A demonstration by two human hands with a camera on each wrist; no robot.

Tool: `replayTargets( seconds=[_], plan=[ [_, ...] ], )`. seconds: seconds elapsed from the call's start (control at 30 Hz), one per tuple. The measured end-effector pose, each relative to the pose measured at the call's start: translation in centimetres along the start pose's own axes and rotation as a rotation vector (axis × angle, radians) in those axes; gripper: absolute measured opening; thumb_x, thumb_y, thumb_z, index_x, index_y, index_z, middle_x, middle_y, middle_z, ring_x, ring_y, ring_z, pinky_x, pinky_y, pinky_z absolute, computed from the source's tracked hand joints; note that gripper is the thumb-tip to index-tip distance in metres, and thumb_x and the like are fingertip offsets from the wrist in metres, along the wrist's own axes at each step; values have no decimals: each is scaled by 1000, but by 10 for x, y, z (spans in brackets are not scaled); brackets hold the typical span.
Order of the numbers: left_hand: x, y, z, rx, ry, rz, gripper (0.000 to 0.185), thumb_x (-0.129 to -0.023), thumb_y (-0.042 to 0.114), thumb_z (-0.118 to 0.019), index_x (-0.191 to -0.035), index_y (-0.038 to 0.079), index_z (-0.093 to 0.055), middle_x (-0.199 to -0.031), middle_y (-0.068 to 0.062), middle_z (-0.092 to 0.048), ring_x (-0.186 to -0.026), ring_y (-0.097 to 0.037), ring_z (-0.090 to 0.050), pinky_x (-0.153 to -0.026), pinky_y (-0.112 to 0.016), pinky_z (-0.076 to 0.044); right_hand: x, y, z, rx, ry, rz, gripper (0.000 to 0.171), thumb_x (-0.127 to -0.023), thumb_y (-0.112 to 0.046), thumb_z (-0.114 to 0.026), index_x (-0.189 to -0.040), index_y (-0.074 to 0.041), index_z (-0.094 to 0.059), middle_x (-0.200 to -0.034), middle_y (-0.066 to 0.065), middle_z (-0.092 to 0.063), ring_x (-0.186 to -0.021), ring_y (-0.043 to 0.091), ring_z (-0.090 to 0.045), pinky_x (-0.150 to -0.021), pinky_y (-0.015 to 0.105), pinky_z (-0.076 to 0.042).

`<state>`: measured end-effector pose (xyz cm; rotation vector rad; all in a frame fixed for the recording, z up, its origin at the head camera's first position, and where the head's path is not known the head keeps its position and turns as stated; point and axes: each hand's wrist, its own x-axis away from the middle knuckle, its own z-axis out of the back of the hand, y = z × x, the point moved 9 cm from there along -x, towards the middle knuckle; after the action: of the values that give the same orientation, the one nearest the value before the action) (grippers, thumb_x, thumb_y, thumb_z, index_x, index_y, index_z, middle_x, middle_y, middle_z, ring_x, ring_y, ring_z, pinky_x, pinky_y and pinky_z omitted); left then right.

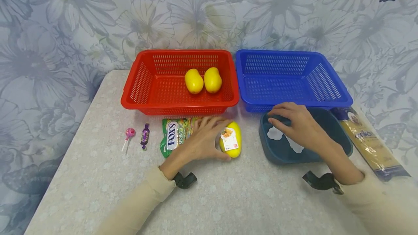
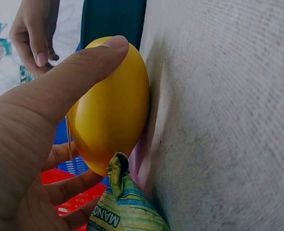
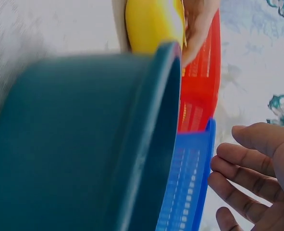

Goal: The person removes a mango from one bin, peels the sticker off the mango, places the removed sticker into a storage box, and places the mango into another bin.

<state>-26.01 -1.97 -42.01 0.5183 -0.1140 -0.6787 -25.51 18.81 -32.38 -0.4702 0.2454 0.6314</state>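
Note:
My left hand [image 1: 200, 140] holds a yellow mango [image 1: 236, 137] with a white label on the table. In the left wrist view its thumb lies across the mango [image 2: 110, 115] and the fingers reach round the far side. A green FOX'S candy bag [image 1: 171, 137] lies partly under that hand. Over the dark teal tub [image 1: 277, 155] hovers my right hand [image 1: 298, 124], its fingers loosely bent and holding nothing. White flat shapes [image 1: 275, 133] show inside the tub. From the right wrist, the hand [image 3: 262, 173] appears beyond the tub's rim [image 3: 151, 120].
Two yellow mangoes [image 1: 194, 81] sit in the red basket [image 1: 156, 105]. Beside it stands a blue basket [image 1: 294, 103], just behind the tub. A lollipop [image 1: 130, 132] and a purple wrapped candy [image 1: 145, 136] lie at left. At right is a long yellow-and-blue packet [image 1: 369, 140].

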Motion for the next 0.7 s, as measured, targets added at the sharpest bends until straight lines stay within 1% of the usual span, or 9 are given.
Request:
replayTargets(
  seconds=[0.13, 0.23, 0.43, 0.53, 0.7],
  plan=[
    [0, 0, 0, -8, 7, -5, 108, -67, 62, -85, -156, 25, -36, -153, -3, -37, -138, -28, -28, -108, -57, -20, -5, -7, -13, -10, -44, -23, 17, -89, -9, -75, -105, -5, -75, -108, 9, -69, -105, 30, -61, -92, 56, -41],
    [0, 0, 0, -22, 9, -4, 108, -67, 64, -84, -156, 25, -36, -152, -2, -38, -137, -28, -29, -107, -57, -20, -8, -11, -23, -16, -81, -44, 17, -91, -10, -74, -108, -6, -75, -110, 8, -69, -108, 29, -60, -94, 54, -38],
    [0, 0, 1, -46, 9, 1, 108, -67, 66, -83, -156, 25, -36, -152, -2, -38, -136, -28, -30, -107, -57, -21, -14, -23, -41, -27, -132, -29, 18, -94, -15, -71, -109, -7, -75, -113, 8, -69, -111, 29, -59, -95, 54, -37],
    [0, 0, 1, -51, 10, 0, 108, -67, 66, -83, -156, 24, -36, -152, -3, -38, -136, -29, -30, -106, -57, -21, -17, -28, -53, -33, -173, -37, 19, -93, -18, -72, -109, -8, -75, -114, 7, -68, -112, 29, -59, -94, 52, -37],
    [-1, 1, 0, -46, 14, -5, 108, -67, 66, -83, -155, 23, -37, -152, -3, -38, -135, -29, -31, -105, -57, -23, -19, -35, -70, -41, -235, -42, 16, -92, -15, -73, -107, -9, -76, -111, 5, -68, -109, 27, -59, -92, 52, -38]
  ],
)
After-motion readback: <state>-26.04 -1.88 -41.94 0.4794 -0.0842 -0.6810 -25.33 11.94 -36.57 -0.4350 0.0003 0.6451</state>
